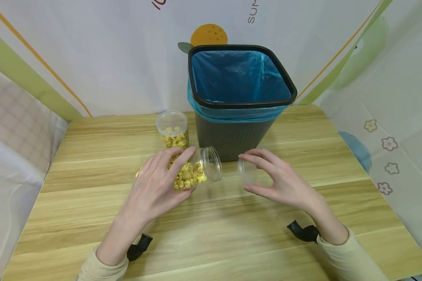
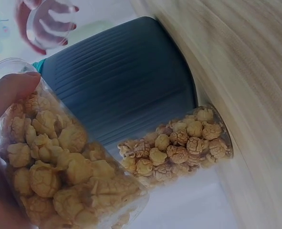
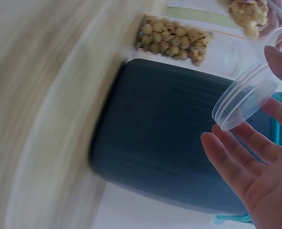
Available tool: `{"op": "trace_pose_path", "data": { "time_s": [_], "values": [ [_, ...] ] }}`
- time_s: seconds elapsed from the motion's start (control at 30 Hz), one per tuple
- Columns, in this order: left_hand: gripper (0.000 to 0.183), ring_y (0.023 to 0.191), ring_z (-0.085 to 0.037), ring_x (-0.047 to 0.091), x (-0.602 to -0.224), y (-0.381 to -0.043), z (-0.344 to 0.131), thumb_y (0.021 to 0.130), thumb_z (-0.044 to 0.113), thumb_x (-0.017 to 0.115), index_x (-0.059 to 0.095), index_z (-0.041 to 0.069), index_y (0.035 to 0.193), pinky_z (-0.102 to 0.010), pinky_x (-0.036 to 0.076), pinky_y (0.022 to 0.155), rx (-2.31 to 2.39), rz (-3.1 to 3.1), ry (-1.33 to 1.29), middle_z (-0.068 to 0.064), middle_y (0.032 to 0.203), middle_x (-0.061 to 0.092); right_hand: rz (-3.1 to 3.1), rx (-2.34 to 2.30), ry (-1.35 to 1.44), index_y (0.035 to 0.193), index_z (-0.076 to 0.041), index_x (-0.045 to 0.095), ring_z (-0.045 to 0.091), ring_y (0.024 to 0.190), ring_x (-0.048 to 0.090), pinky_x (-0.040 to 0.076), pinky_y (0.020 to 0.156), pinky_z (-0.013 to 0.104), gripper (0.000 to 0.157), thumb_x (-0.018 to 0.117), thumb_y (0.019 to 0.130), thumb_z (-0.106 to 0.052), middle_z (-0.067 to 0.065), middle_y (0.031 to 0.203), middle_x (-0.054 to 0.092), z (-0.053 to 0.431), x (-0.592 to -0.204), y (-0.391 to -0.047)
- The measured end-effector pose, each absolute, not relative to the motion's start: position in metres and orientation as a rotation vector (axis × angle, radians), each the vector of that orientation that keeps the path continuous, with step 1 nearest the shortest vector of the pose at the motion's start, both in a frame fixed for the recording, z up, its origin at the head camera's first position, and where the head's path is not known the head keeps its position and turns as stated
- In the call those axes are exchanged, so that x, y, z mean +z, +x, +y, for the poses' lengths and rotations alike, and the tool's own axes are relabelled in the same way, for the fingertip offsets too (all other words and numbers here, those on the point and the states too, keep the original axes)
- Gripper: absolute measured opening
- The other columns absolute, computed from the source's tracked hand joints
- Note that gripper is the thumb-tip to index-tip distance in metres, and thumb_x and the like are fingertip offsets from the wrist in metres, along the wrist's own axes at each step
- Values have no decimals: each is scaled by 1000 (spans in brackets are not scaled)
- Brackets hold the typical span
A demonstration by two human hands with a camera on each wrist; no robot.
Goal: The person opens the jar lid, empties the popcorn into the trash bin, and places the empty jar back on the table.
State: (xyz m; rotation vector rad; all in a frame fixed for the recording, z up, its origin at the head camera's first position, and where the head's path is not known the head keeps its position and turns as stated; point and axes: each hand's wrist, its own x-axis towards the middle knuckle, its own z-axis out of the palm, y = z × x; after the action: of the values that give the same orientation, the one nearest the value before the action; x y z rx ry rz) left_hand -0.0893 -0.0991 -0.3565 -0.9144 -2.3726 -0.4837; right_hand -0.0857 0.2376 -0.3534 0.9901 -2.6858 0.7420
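Note:
A clear plastic jar of popcorn (image 1: 190, 175) lies tipped on its side above the table, its uncovered mouth facing right. My left hand (image 1: 154, 182) grips it round the body, thumb below and fingers over the top in the head view. The left wrist view shows the popcorn (image 2: 59, 167) filling much of this jar. To the right, apart from the jar's mouth, my right hand (image 1: 283, 180) pinches a clear round lid (image 3: 243, 98) between thumb and fingers. Behind my left hand stands a second clear jar (image 1: 173, 124), upright and partly filled with popcorn.
A dark bin (image 1: 228, 136) with a blue liner (image 1: 239, 78) stands at the back of the wooden table (image 1: 211, 242), just beyond both hands. Printed curtains (image 1: 126, 58) hang behind the table and along its sides.

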Motion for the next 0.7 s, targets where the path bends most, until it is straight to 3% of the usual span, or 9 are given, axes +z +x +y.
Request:
{"op": "trace_pose_path", "data": {
  "time_s": [0.37,0.7],
  "values": [
    [95,101,-31,62,-354,-89,-101,70,31,92,46,18,152,-46,57,85,-496,-2371,-918,-14,130,60,-2772,599,927,149,-24,54,19,125,61,58,94,43,74,85,84,-38,-1,143,57,255,-371,-83],
    [96,103,-31,61,-353,-88,-102,70,32,92,45,19,153,-48,56,90,-488,-2394,-917,-13,131,59,-2794,462,895,148,-21,55,23,116,66,61,82,44,75,86,82,-38,4,138,60,274,-388,-81]
  ]
}}
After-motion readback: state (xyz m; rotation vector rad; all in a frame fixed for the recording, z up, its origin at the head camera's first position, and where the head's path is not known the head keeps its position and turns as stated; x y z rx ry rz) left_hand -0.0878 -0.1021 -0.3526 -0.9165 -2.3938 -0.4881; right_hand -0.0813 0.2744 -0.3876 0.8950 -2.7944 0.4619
